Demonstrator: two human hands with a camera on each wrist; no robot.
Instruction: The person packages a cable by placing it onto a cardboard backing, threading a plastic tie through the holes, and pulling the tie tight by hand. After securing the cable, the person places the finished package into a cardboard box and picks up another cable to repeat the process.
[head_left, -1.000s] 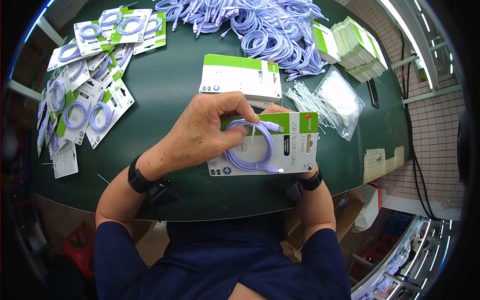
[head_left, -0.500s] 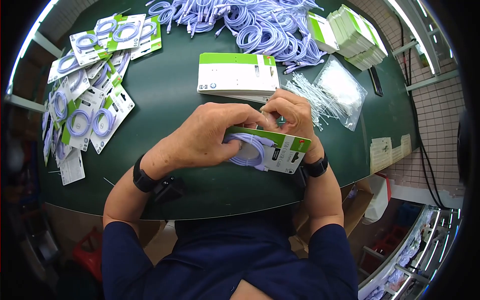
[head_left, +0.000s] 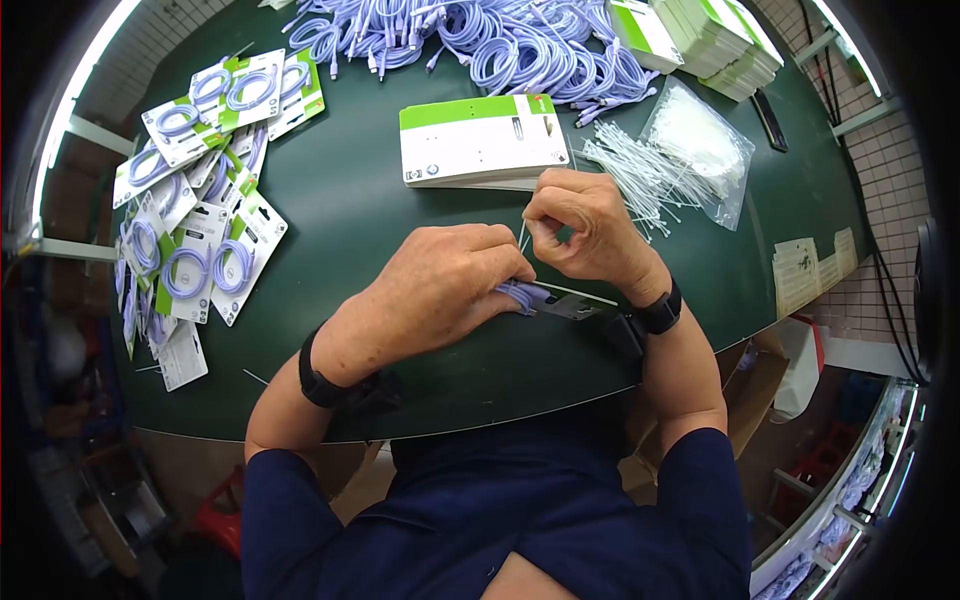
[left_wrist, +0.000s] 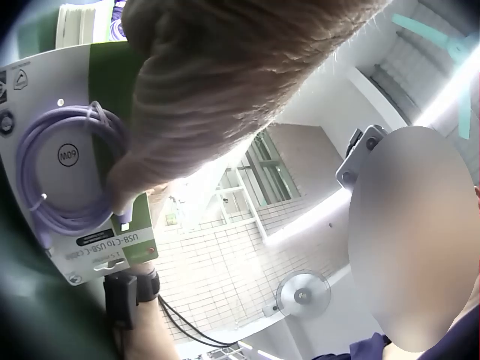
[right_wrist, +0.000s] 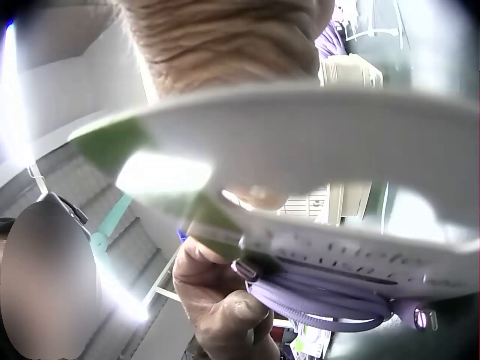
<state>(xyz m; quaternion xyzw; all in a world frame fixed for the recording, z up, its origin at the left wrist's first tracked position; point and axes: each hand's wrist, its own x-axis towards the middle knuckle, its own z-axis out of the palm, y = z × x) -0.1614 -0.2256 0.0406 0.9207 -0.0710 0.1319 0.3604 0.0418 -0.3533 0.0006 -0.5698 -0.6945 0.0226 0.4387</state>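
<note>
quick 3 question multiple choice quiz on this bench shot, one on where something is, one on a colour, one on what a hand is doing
1. The stack of blank cards lies
A. between the hands and the pile of loose cables
B. on the floor
C. on the person's lap

2. The coiled cable on the packaging card that the left hand grips is
A. black
B. lilac
C. orange

3. The right hand
A. lies flat and open
B. holds scissors
C. pinches a thin white cable tie

Answers
1 A: the stack sits just beyond both hands, short of the cable pile.
2 B: the left wrist view shows a pale purple coil.
3 C: thumb and forefinger close on the tie's upright end.
</note>
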